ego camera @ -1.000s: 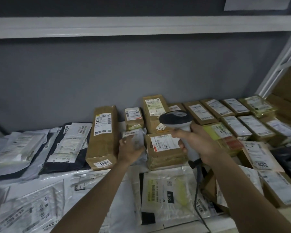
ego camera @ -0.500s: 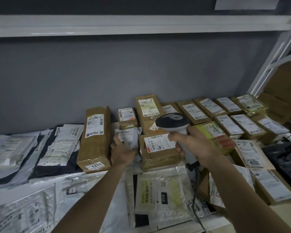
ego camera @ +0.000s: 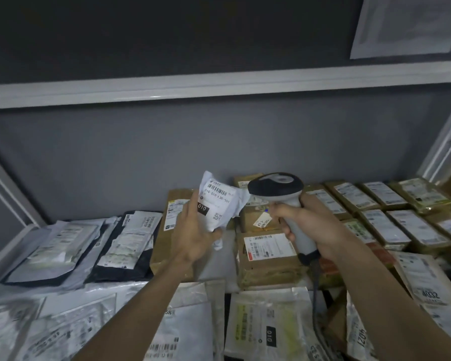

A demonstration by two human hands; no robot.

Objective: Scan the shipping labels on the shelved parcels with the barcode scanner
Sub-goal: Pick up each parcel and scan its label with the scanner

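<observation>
My left hand (ego camera: 193,230) holds a small white poly-bag parcel (ego camera: 218,204) up above the shelf, its barcode label facing me. My right hand (ego camera: 307,225) grips the grey barcode scanner (ego camera: 279,188) by its handle, the scanner's dark head just right of the lifted parcel and almost touching its edge. A cable hangs from the handle (ego camera: 315,295). Below the hands lie cardboard boxes with shipping labels, one (ego camera: 268,256) directly under the scanner.
Several brown labelled boxes (ego camera: 391,204) fill the shelf to the right. A long upright box (ego camera: 172,222) stands behind my left hand. Grey and black mailer bags (ego camera: 125,241) lie at left, white ones (ego camera: 266,327) in front. A white shelf beam (ego camera: 219,87) runs overhead.
My left hand has lifted the small white parcel off the shelf and turned its label up. The scanner rose with my right hand toward it. The camera tilted upward.
</observation>
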